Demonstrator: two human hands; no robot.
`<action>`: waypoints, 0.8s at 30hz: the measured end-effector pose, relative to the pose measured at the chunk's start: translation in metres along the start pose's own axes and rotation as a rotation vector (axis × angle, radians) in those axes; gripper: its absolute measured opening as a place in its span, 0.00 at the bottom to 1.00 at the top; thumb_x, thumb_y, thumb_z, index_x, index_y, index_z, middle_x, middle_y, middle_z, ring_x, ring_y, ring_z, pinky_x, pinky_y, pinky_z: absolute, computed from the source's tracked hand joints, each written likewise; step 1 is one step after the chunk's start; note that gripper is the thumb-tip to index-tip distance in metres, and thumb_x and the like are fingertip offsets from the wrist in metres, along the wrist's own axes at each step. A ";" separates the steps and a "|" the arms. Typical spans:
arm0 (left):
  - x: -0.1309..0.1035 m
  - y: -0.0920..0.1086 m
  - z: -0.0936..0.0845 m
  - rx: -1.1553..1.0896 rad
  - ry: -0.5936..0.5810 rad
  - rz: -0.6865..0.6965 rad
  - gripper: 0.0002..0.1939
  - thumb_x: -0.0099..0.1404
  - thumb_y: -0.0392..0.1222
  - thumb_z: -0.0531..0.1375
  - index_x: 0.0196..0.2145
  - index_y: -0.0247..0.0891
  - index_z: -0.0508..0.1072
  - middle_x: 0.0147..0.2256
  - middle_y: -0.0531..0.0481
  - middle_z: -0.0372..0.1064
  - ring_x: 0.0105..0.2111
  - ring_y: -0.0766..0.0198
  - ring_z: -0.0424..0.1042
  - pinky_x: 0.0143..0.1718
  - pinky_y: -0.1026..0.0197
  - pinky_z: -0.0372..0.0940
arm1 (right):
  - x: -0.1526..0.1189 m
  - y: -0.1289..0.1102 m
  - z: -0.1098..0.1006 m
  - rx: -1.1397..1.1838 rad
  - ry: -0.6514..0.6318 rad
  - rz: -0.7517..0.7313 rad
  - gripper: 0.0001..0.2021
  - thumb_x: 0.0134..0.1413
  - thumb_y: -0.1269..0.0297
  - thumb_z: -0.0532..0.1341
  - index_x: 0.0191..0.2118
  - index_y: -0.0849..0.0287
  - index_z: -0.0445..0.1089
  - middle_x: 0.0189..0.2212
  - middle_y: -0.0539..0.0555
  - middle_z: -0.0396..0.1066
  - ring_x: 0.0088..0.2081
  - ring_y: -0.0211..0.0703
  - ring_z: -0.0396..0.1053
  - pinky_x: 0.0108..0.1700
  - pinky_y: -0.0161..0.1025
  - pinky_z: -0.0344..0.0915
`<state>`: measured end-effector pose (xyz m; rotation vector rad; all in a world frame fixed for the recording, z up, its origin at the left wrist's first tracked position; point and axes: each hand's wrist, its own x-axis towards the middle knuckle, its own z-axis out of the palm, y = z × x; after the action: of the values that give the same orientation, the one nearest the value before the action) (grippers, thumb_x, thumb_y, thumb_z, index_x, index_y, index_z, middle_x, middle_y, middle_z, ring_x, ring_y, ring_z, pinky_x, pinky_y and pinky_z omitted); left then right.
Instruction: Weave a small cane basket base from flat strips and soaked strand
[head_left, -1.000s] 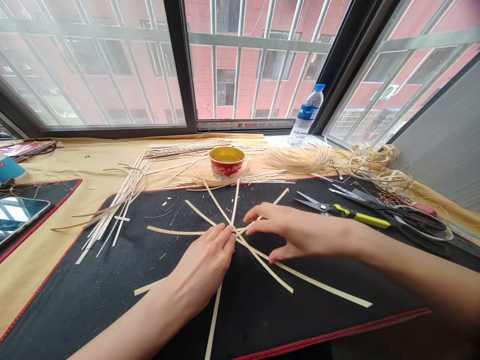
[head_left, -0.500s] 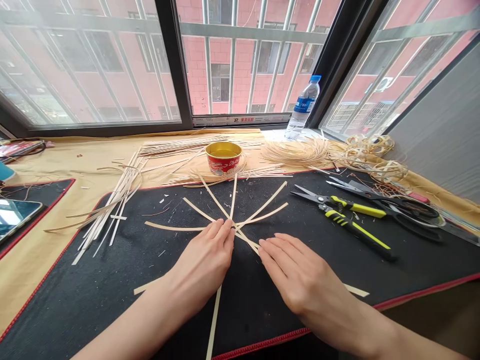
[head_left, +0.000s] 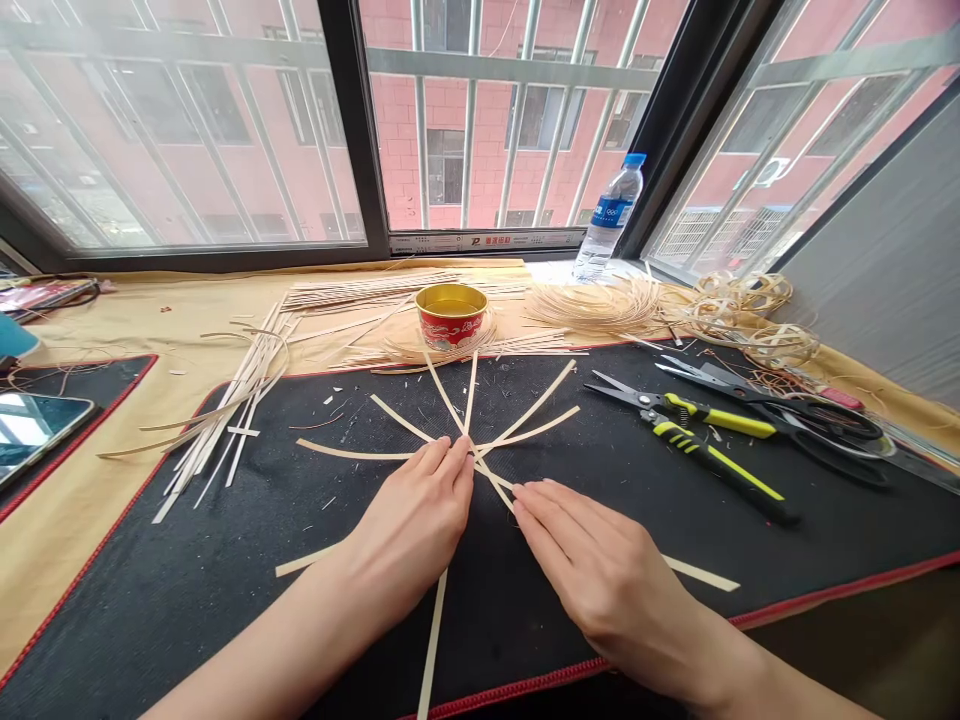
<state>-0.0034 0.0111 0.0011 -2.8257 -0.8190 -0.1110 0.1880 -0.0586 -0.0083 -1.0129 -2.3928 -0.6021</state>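
Note:
Thin, pale, flat strips, which look like bamboo [head_left: 535, 402], cross at one point on the black mat and fan out like spokes. My left hand [head_left: 420, 505] lies over the crossing with its fingers together, pinning the strips there; the thumb is hidden. To its right, my right hand [head_left: 600, 560] has its fingers pressed together at two strips [head_left: 495, 480] that run from the crossing toward the lower right. Its thumb is out of sight, and the palm covers part of those strips. One strip [head_left: 431, 640] passes under my left hand toward the front edge.
A red tin [head_left: 451, 318] stands behind the spokes. Loose strips [head_left: 225, 420] lie at left, coiled strips [head_left: 600, 305] at the back. Yellow-black shears [head_left: 705, 450] and black scissors [head_left: 810, 410] rest at right. A water bottle [head_left: 609, 215] stands by the window; a phone [head_left: 37, 430] lies at left.
My right hand has shifted slightly, and the two strips at its fingertips are spread farther apart. One far strip's tip has swung right. My left hand stays on the crossing.

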 end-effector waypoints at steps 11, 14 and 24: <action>0.004 0.016 0.010 0.049 0.079 -0.114 0.19 0.62 0.27 0.53 0.50 0.19 0.70 0.54 0.29 0.66 0.53 0.43 0.68 0.54 0.48 0.66 | -0.003 0.013 0.001 -0.026 0.022 -0.031 0.18 0.56 0.81 0.49 0.37 0.75 0.77 0.36 0.66 0.78 0.37 0.54 0.77 0.41 0.45 0.76; 0.004 0.018 0.010 0.054 0.092 -0.125 0.18 0.64 0.28 0.53 0.50 0.20 0.70 0.54 0.29 0.67 0.53 0.43 0.69 0.54 0.47 0.66 | -0.002 0.014 0.004 -0.024 0.032 -0.027 0.18 0.57 0.81 0.49 0.37 0.75 0.77 0.35 0.66 0.78 0.37 0.54 0.77 0.41 0.45 0.76; -0.003 0.024 -0.020 -0.516 0.809 -0.306 0.27 0.66 0.30 0.53 0.62 0.34 0.54 0.58 0.35 0.61 0.59 0.51 0.63 0.58 0.45 0.63 | -0.025 0.052 -0.055 0.053 -0.237 0.096 0.20 0.62 0.72 0.50 0.57 0.64 0.66 0.56 0.62 0.67 0.54 0.55 0.68 0.48 0.49 0.74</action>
<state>0.0070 -0.0148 0.0165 -2.6119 -1.0864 -1.5750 0.2557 -0.0694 0.0320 -1.2280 -2.5298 -0.4015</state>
